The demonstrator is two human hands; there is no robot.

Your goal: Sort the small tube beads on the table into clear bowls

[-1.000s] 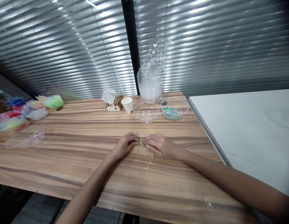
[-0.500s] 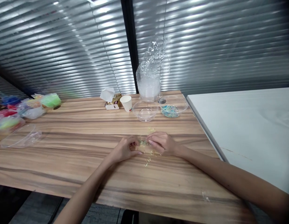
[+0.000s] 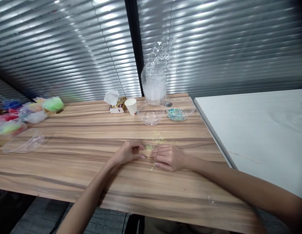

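Observation:
Thin, shiny yellow shreds (image 3: pixel 158 137) lie loose on the wooden table, with a small cluster of yellow-green shreds (image 3: pixel 149 148) between my hands. My left hand (image 3: pixel 126 152) curves around the left side of this cluster, its thumb apart from the bent fingers and nothing visible gripped. From the right, my right hand (image 3: pixel 169 157) rests low on the tabletop. Its fingers reach toward the cluster and its thumb sits apart, nearer me. A few shreds (image 3: pixel 152 166) stick out beside the right thumb. Whatever lies under the right fingertips is hidden.
Behind the hands stand a clear bowl (image 3: pixel 151 121), another bowl (image 3: pixel 187 112) holding blue-green pieces, a paper cup (image 3: pixel 131 106), a tissue box (image 3: pixel 118 107) and bagged bowls (image 3: pixel 154 91). Leftward are a clear container (image 3: pixel 21 148) and colourful bags (image 3: pixel 52 104). A white table (image 3: pixel 250 123) adjoins at right.
My right hand has moved slightly toward me and its fingers have spread from a tighter pinch, uncovering shreds behind it. My left hand has shifted a little left.

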